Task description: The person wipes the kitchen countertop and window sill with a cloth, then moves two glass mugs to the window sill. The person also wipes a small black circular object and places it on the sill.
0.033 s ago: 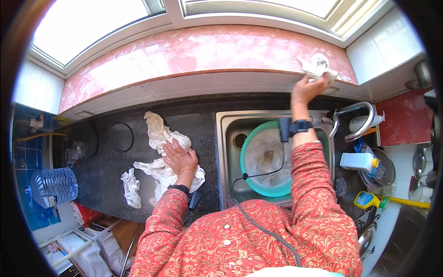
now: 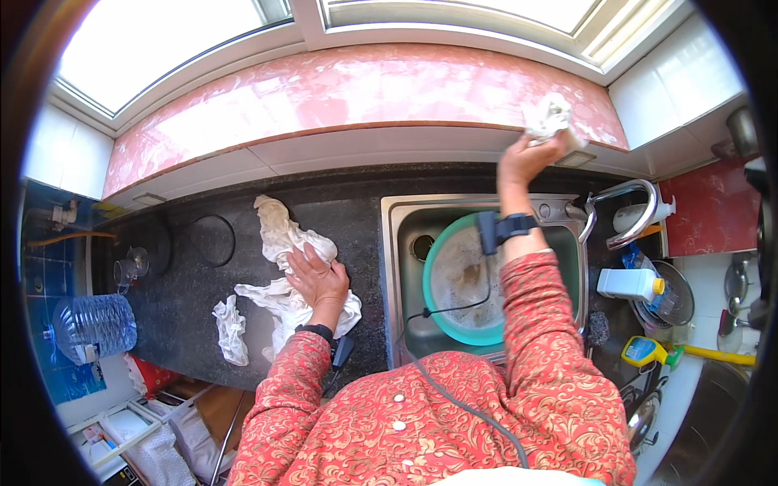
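On the dark countertop, my left hand lies flat with its fingers stretched out, pressing on crumpled white cloths. A smaller white cloth lies to the left of them. My right hand reaches past the sink to the pink marbled windowsill. It is closed on a bunched white rag, which rests at the sill's right part. Below my right forearm, a green basin of cloudy, sudsy water sits in the steel sink.
A curved faucet rises at the sink's right. Beyond it are a white bottle with a yellow cap and a yellow spray bottle. A large clear water jug and a glass cup are at left. A cable crosses my front.
My right hand has shifted slightly to the left along the windowsill with the rag. My left hand and the cloths under it have stayed in place.
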### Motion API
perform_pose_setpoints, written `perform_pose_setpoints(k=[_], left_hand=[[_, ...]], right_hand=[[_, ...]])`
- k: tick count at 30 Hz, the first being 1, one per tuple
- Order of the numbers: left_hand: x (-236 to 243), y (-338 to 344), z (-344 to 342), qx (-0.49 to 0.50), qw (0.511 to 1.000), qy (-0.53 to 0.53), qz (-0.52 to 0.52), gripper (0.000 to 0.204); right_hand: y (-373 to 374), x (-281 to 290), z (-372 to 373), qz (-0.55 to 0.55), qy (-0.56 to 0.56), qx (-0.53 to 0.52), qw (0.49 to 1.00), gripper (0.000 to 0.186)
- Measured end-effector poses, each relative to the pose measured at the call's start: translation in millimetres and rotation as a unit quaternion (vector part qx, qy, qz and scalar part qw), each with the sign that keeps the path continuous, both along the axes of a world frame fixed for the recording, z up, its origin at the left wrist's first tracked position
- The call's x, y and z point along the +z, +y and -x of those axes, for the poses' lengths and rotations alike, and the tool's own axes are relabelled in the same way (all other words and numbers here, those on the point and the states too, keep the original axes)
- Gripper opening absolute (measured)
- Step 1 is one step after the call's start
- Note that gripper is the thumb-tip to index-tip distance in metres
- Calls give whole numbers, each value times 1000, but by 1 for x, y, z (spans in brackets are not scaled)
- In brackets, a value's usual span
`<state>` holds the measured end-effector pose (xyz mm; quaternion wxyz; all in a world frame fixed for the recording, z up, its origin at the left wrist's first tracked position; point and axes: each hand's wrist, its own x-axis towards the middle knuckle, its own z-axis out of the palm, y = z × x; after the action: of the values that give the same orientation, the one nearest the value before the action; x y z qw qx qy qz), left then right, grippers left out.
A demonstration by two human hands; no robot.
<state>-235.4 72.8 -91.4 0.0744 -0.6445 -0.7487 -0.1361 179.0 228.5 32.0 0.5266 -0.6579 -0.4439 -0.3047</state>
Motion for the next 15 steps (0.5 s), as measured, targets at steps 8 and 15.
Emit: perform_pose_setpoints(k=[8, 15], left_hand=[[2, -1, 2, -7, 999, -41, 13, 81], [4, -2, 3, -6, 997, -64, 39, 82]], right_hand=[[-5, -44, 302, 193, 112, 408, 885, 41], [23, -17, 342, 132, 126, 515, 838, 29]])
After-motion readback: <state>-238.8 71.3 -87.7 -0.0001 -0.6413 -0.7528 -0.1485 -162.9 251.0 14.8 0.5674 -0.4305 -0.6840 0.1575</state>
